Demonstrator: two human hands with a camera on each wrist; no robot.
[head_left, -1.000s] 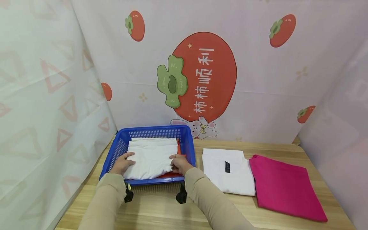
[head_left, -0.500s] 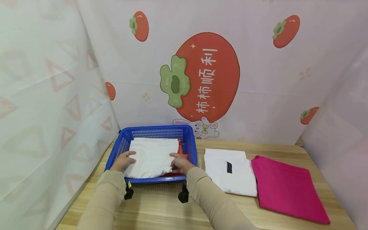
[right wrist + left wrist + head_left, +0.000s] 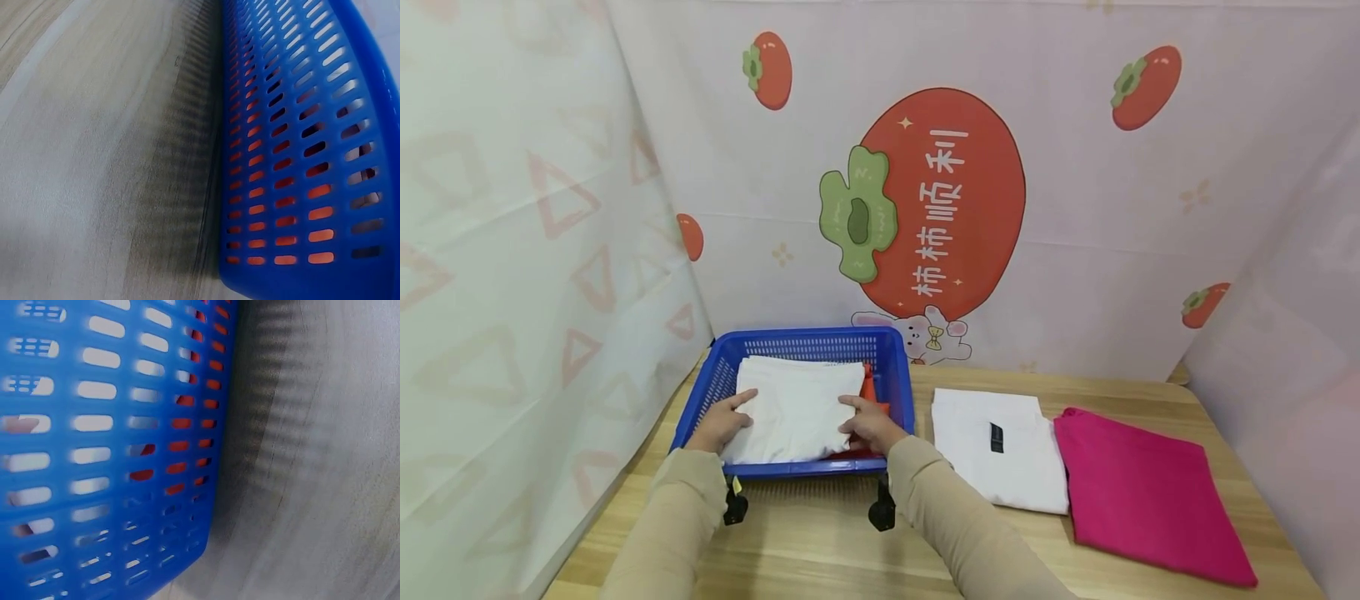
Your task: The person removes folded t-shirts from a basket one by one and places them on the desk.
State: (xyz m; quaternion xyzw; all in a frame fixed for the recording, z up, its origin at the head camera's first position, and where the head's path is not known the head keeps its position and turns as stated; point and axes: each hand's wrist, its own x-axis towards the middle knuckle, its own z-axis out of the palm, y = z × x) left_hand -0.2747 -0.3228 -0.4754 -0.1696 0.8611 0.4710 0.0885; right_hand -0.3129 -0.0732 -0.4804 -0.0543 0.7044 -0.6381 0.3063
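Touching white cloth in blue basket, back-left of counter — left hand at cloth's left edge, right hand at right, thumbs and forefingers spread.

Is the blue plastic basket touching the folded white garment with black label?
Apart: the head view shows a strip of wooden table between the basket and the garment.

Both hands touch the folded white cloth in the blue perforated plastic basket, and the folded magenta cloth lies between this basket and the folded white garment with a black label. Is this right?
The order is wrong: the head view shows the folded white garment lying between the basket and the magenta cloth. The rest of your statement stands.
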